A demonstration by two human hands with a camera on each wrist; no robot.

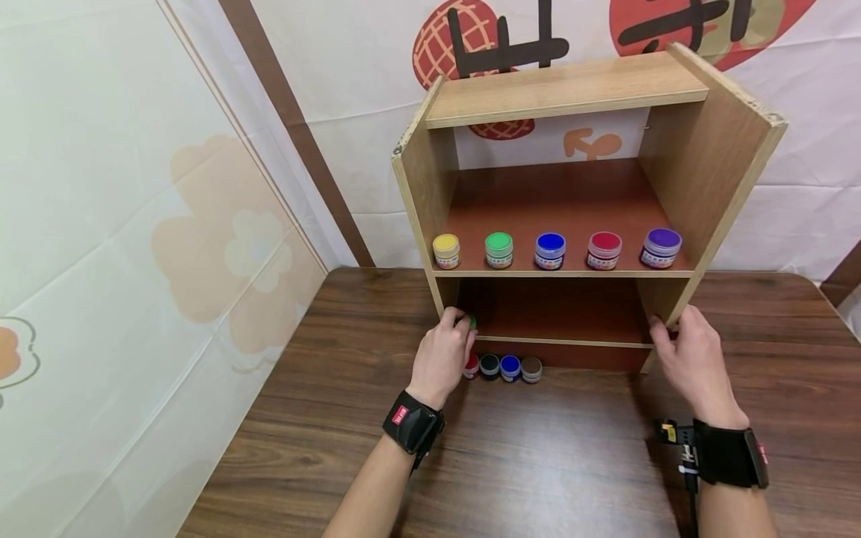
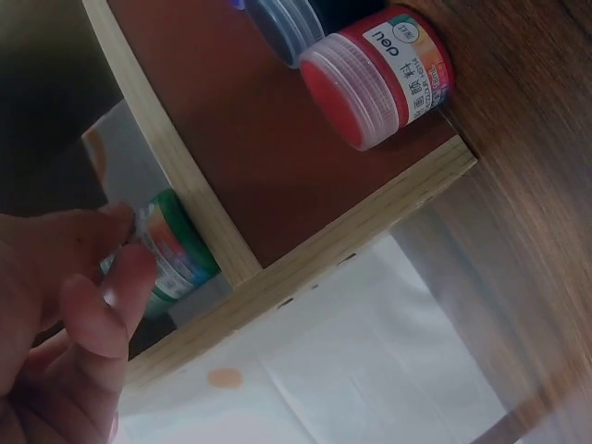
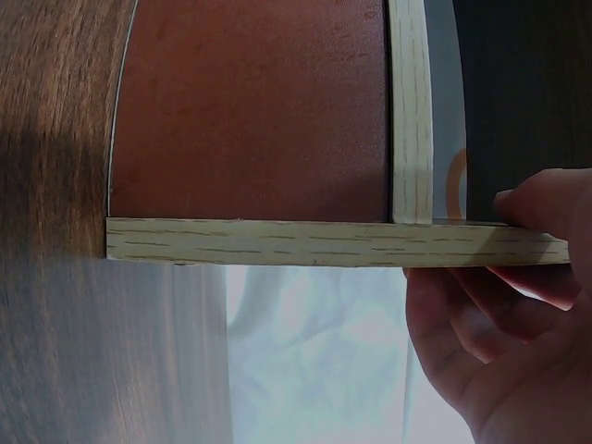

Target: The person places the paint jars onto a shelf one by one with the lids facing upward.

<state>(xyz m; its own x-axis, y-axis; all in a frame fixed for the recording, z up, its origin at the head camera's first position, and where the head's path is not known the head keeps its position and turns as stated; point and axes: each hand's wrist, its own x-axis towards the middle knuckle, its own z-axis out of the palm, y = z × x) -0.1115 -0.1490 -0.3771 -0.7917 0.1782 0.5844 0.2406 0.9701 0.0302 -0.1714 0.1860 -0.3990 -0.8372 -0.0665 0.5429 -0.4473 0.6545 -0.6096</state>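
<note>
The left hand point(image 1: 437, 359) pinches a green paint jar point(image 2: 183, 245) between thumb and fingers, at the left end of the lower shelf point(image 1: 565, 343) in a wooden shelf unit point(image 1: 729, 161), beside the left side panel. The jar stands upright: its long axis runs vertically, green base down at the shelf's front edge, lid up between the fingertips, roughly parallel to the axis of the red jar point(image 2: 379, 79) below. Whether its base bears fully on the board I cannot tell. The right hand point(image 1: 693, 366), well apart from the left, grips the front edge of the right side panel point(image 3: 305, 242), thumb inside, fingers outside. The red jar and 3 others stand in a row on the table point(image 1: 538, 463); 5 jars point(image 1: 550, 252) line the upper shelf.
</note>
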